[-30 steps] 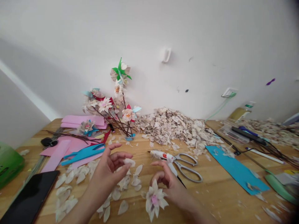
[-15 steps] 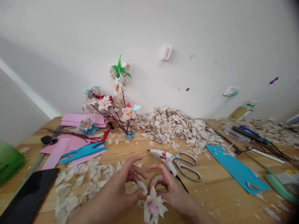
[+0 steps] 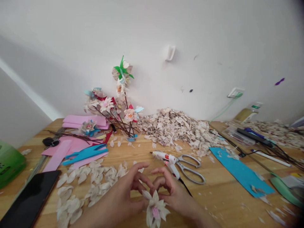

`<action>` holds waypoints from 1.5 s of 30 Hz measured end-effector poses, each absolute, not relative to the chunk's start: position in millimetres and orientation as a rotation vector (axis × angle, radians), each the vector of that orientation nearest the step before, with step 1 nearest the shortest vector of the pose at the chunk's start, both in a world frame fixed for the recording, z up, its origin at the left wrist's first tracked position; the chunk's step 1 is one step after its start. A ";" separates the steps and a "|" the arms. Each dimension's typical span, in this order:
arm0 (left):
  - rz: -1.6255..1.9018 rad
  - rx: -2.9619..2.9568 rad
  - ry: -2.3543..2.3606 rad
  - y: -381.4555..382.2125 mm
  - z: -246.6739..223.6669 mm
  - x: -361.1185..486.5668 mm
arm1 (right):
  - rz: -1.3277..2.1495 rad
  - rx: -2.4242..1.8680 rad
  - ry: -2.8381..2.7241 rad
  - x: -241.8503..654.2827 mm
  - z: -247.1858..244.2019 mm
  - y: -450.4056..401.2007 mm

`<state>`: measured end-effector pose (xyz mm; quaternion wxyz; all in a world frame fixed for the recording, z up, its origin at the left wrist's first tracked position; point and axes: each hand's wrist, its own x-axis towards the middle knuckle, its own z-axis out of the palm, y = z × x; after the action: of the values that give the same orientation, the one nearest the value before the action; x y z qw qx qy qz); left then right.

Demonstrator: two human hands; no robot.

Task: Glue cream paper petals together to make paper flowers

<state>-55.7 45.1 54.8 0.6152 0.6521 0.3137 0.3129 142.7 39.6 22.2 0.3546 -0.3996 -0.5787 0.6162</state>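
Observation:
A pale handmade flower (image 3: 155, 211) with a pink centre is low in the middle, held in my right hand (image 3: 172, 191), whose fingers curl behind it. From the left, my left hand (image 3: 133, 191) reaches to the flower's edge. Its thumb and fingers pinch a single whitish petal (image 3: 146, 194) against the flower's upper left side. Just beyond my right hand lie a white glue gun (image 3: 163, 156) and grey-handled scissors (image 3: 190, 171), side by side on the wooden table. Loose petals (image 3: 95, 177) are spread left of my left hand.
Finished flowers on twigs (image 3: 125, 114) stand in a cup near the wall. Behind the tools rises a heap of dried petals (image 3: 175, 126). Blue sheet (image 3: 239, 172) lies right; a black phone (image 3: 30, 196) and pink sheets (image 3: 58, 155) lie left.
My left hand has moved slightly right, bringing the petal from just beside the flower up against it. My right hand and the flower have stayed almost still.

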 end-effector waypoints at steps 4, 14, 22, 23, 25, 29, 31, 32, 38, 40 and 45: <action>0.695 1.475 0.714 44.1 53.4 -56.2 | 1.582 -1.035 -1.500 142.6 22.8 40.3; 0.695 1.227 0.624 44.3 67.1 -60.8 | 1.552 -1.013 -1.369 142.6 16.9 43.5; 0.868 0.959 0.580 53.2 45.7 -55.0 | 1.519 -0.962 -1.282 137.1 10.9 50.5; 0.863 0.952 0.597 53.4 44.3 -54.2 | 1.524 -0.976 -1.272 136.0 12.2 50.9; 0.850 0.954 0.641 53.7 41.3 -52.6 | 1.541 -1.007 -1.253 134.0 15.1 51.4; 0.857 0.964 0.700 54.5 32.8 -49.8 | 1.563 -1.051 -1.228 132.5 19.0 51.5; 0.856 0.961 0.706 55.1 29.5 -49.0 | 1.558 -1.066 -1.235 133.2 19.2 51.2; 0.852 0.956 0.706 55.3 28.7 -48.9 | 1.546 -1.072 -1.250 133.8 18.8 51.0; 0.815 0.922 0.696 56.1 31.2 -50.4 | 1.471 -1.043 -1.339 138.9 11.5 51.1; 0.813 0.925 0.699 55.8 32.1 -50.2 | 1.461 -1.051 -1.353 140.1 9.9 51.0; 0.829 0.964 0.665 54.2 31.8 -48.2 | 1.462 -1.072 -1.361 140.5 12.5 49.2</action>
<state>-48.2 54.2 31.8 0.7535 0.4418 0.3047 0.3798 140.5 49.2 12.5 0.4236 -0.4283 -0.5437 0.5844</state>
